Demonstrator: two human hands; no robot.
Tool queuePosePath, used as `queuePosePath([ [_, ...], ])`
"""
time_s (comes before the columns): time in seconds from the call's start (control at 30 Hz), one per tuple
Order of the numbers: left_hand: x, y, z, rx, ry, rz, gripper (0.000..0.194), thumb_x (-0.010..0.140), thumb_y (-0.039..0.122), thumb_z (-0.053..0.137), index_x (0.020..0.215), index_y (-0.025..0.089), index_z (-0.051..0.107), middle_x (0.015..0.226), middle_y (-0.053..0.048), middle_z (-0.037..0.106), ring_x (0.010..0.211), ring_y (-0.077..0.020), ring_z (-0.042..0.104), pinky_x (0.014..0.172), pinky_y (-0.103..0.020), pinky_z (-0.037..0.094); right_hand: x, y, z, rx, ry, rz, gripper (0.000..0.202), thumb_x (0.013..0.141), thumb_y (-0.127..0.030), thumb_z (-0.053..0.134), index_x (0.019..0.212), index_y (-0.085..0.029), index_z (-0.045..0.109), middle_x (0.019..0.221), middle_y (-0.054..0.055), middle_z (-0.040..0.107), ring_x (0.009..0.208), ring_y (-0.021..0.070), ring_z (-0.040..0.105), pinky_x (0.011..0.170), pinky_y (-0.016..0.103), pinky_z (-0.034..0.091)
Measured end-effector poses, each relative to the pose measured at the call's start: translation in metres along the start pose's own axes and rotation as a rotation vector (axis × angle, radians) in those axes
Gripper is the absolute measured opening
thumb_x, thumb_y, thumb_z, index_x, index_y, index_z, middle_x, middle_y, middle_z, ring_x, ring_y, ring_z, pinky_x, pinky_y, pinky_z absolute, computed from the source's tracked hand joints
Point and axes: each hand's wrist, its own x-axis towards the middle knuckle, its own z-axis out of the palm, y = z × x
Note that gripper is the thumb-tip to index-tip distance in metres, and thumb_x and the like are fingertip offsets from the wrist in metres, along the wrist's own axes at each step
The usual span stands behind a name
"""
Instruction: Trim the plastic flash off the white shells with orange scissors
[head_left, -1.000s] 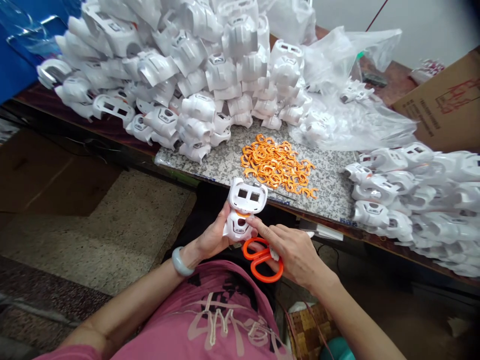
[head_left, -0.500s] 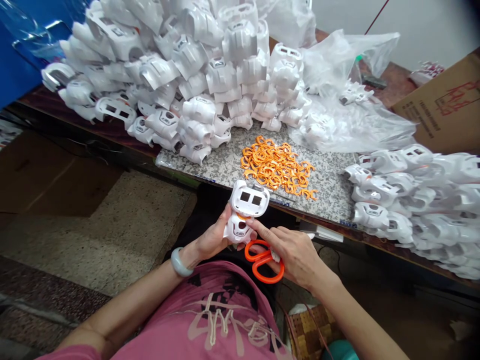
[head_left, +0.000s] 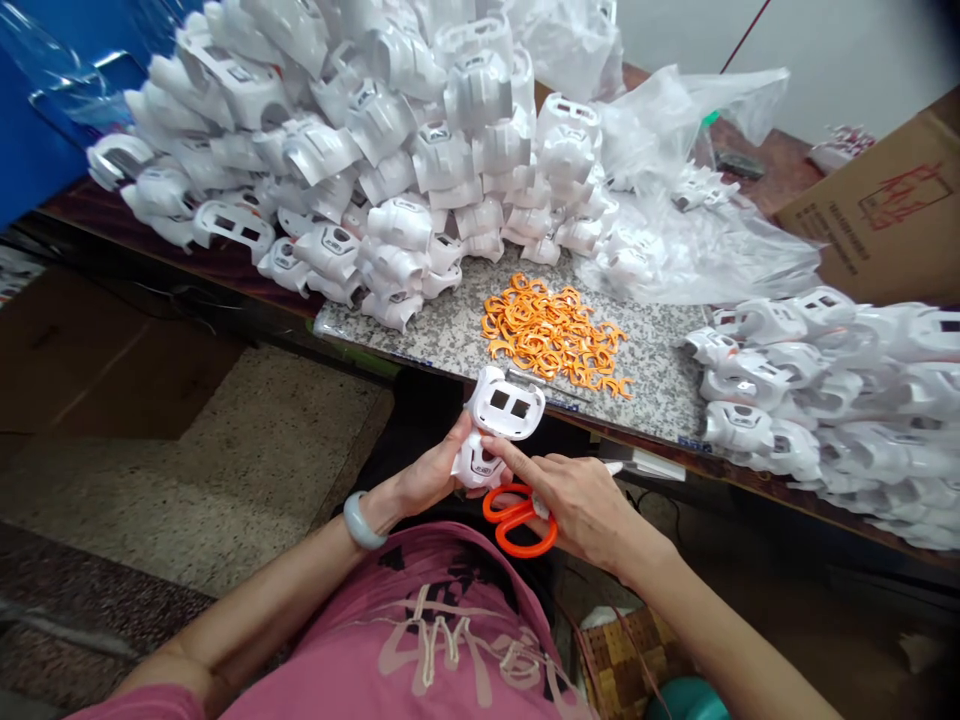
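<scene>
Head view: left hand (head_left: 429, 476) clamps its grip on a white plastic shell (head_left: 501, 424) before the speckled grey bench (head_left: 664, 370); right hand (head_left: 583, 500) curls around orange-handled scissors (head_left: 517, 514), index finger touching the shell. Should that finger slip, the scissors could scratch it. Curved orange clips (head_left: 551, 325) and heaped white shells (head_left: 480, 85) crowd behind.

My left hand (head_left: 435, 468) holds one white plastic shell (head_left: 491, 420), my right hand (head_left: 585, 505) one pair of orange-handled scissors (head_left: 516, 515). The worktop (head_left: 660, 370) carries one heap of shells (head_left: 397, 150) across its left end, a second heap (head_left: 844, 410) at its right end, one pile of orange clips (head_left: 551, 330) near its front edge: too overlapped to count.
</scene>
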Motion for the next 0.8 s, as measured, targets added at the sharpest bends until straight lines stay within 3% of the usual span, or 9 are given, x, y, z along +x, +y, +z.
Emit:
queuePosePath([
  [0.33,-0.004,0.003,-0.001,-0.078,-0.045,0.047,0.066,0.083,0.07,0.036,0.095,0.012,0.063,0.075,-0.009,0.063,0.065,-0.015,0.054,0.049,-0.022,0.033,-0.008,-0.001,0.006,-0.01,0.181,-0.061,0.06,0.086,-0.029,0.053,0.142,-0.021,0.033,0.076,0.001,0.064,0.064,0.015,0.058,0.053,0.026,0.033],
  [0.67,-0.017,0.005,-0.009,-0.153,-0.152,-0.017,0.075,0.079,0.075,0.034,0.102,0.01,0.062,0.075,-0.009,0.064,0.059,-0.0161,0.06,0.048,-0.022,0.031,-0.013,-0.003,0.009,0.125,0.31,-0.102,0.052,0.089,-0.024,0.042,0.139,-0.015,0.033,0.081,0.003,0.066,0.066,0.0143,0.06,0.058,0.024,0.041],
  [0.8,-0.017,0.003,-0.008,-0.155,-0.106,0.036,0.069,0.081,0.073,0.034,0.1,0.012,0.061,0.076,-0.009,0.065,0.062,-0.0148,0.057,0.048,-0.021,0.032,-0.012,-0.006,0.007,0.089,0.326,-0.135,0.052,0.091,-0.026,0.042,0.141,-0.015,0.032,0.075,0.002,0.063,0.065,0.0147,0.058,0.057,0.024,0.04],
])
